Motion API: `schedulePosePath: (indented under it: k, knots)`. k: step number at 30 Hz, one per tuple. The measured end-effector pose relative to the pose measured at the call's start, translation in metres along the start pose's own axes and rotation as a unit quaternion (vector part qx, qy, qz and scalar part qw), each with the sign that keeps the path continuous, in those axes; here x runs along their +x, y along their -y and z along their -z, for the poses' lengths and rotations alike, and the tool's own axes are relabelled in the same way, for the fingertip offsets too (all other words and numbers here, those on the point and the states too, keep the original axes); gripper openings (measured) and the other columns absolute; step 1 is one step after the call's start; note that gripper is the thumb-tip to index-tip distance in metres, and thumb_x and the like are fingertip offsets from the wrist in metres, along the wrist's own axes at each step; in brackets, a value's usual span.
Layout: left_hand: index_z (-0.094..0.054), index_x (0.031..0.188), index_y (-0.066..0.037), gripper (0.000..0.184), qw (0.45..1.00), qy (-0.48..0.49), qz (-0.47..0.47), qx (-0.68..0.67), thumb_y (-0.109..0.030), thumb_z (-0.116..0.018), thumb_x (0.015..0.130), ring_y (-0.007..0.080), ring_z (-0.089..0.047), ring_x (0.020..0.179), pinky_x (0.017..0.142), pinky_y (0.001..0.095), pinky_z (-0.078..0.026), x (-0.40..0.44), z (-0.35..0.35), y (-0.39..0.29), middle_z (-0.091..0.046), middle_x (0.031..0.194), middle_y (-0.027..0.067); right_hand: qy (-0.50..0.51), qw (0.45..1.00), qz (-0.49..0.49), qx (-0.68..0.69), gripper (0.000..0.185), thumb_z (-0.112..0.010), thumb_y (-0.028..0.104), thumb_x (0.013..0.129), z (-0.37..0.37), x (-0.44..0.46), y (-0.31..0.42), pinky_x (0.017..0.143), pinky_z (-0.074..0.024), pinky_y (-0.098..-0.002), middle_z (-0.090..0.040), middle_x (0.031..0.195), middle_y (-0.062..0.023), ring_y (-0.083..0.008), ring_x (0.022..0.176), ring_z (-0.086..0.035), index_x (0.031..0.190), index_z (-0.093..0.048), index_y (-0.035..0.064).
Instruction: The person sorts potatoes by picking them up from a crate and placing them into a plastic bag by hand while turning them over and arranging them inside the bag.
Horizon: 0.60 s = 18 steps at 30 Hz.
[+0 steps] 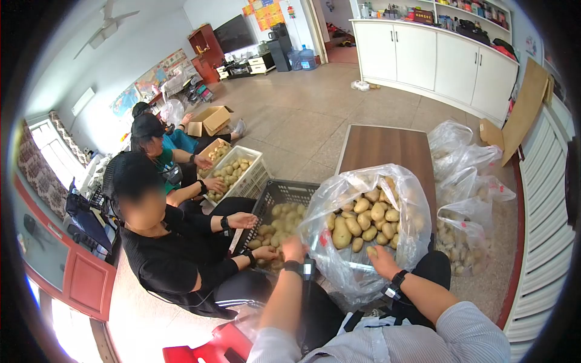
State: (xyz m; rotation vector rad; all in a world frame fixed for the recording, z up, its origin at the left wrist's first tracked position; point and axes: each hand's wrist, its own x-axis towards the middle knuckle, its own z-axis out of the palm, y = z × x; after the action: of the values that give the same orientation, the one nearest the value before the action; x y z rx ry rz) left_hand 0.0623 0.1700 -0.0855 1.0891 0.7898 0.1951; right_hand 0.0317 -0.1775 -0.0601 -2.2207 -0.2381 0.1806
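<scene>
A large clear plastic bag [416, 184] stands wide open before me with many potatoes [362, 221] inside. My right hand [382, 261] is at the bag's near side, its fingers closed round a small potato [372, 250]. Over the near right corner of a dark crate [298, 187] is my left hand [293, 249], beside the bag's left edge. It is blurred, and whether it holds anything cannot be made out. The crate holds more potatoes [284, 221], partly blurred. A co-worker's two hands reach over that same crate, left of mine.
Past the nearest co-worker [175, 242], other people sit by a white crate [261, 164] of potatoes and a cardboard box [215, 120]. A brown table [387, 145] stands behind the bag. Filled plastic bags [463, 212] lie at right. A red stool [209, 346] is at lower left.
</scene>
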Motion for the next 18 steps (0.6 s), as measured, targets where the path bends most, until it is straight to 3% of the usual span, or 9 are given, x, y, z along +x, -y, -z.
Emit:
schedulePosePath:
  k: [3, 5, 6, 9, 14, 16, 18]
  knots:
    - [-0.053, 0.114, -0.006, 0.026, 0.995, 0.083, 0.01, 0.053, -0.019, -0.055, 0.092, 0.0231, -0.063, 0.069, 0.055, 0.0346, -0.051, -0.048, -0.028, -0.019, -0.06, 0.095, 0.0087, 0.025, 0.999, -0.035, 0.008, 0.045, -0.055, 0.035, 0.095, -0.001, 0.007, 0.023, 0.089, -0.0479, -0.0479, -0.063, 0.106, -0.0293, -0.0439, 0.103, -0.061, 0.119, -0.055, -0.0028]
    - [-0.054, 0.115, -0.003, 0.031, 0.979, 0.181, 0.064, 0.076, -0.024, -0.058, 0.092, 0.0206, -0.063, 0.068, 0.054, 0.0306, -0.049, -0.064, -0.04, -0.023, -0.062, 0.098, 0.0085, 0.103, 0.991, -0.063, 0.059, 0.049, -0.05, 0.041, 0.097, -0.011, 0.02, 0.023, 0.088, -0.048, -0.0481, -0.065, 0.102, -0.029, -0.0451, 0.101, -0.062, 0.118, -0.056, -0.0032]
    - [-0.055, 0.118, -0.004, 0.038, 0.967, 0.216, 0.066, 0.116, -0.033, -0.058, 0.094, 0.0191, -0.063, 0.068, 0.053, 0.0273, -0.047, -0.069, -0.043, -0.024, -0.063, 0.101, 0.0091, 0.102, 0.991, -0.062, 0.059, 0.049, -0.05, 0.041, 0.097, -0.017, 0.026, 0.024, 0.088, -0.048, -0.0481, -0.065, 0.102, -0.029, -0.0451, 0.101, -0.062, 0.118, -0.056, -0.0032]
    - [-0.055, 0.121, -0.007, 0.044, 0.941, 0.27, 0.096, 0.179, -0.042, -0.056, 0.096, 0.0182, -0.064, 0.068, 0.052, 0.0262, -0.045, -0.095, -0.059, -0.036, -0.064, 0.102, 0.0094, 0.112, 0.99, -0.015, 0.084, 0.05, -0.048, 0.041, 0.098, -0.033, 0.036, 0.036, 0.087, -0.0479, -0.0484, -0.065, 0.104, -0.0295, -0.0453, 0.1, -0.062, 0.117, -0.056, -0.0044]
    - [-0.053, 0.123, -0.009, 0.042, 0.917, 0.318, 0.137, 0.198, -0.043, -0.053, 0.098, 0.0195, -0.063, 0.068, 0.054, 0.0285, -0.047, -0.108, -0.066, -0.04, -0.063, 0.104, 0.0064, 0.122, 0.986, 0.067, 0.091, 0.043, -0.049, 0.036, 0.1, -0.016, 0.033, 0.094, 0.08, -0.0499, -0.0466, -0.067, 0.099, -0.027, -0.0423, 0.094, -0.064, 0.115, -0.057, -0.0036]
    - [-0.05, 0.124, -0.009, 0.042, 0.888, 0.398, 0.147, 0.179, -0.042, -0.055, 0.098, 0.0193, -0.063, 0.067, 0.053, 0.0291, -0.048, -0.096, -0.062, -0.035, -0.063, 0.1, 0.0043, 0.133, 0.984, 0.044, 0.11, 0.041, -0.05, 0.034, 0.099, -0.014, 0.031, 0.102, 0.078, -0.0503, -0.0457, -0.067, 0.096, -0.0255, -0.0406, 0.091, -0.065, 0.115, -0.057, -0.0032]
    - [-0.051, 0.124, -0.009, 0.039, 0.893, 0.387, 0.143, 0.182, -0.038, -0.055, 0.099, 0.0186, -0.063, 0.068, 0.054, 0.0283, -0.048, -0.092, -0.059, -0.034, -0.062, 0.099, 0.0035, 0.145, 0.981, 0.019, 0.127, 0.039, -0.052, 0.032, 0.099, -0.022, 0.034, 0.095, 0.076, -0.0507, -0.0449, -0.068, 0.093, -0.0241, -0.0389, 0.089, -0.066, 0.115, -0.058, -0.0028]
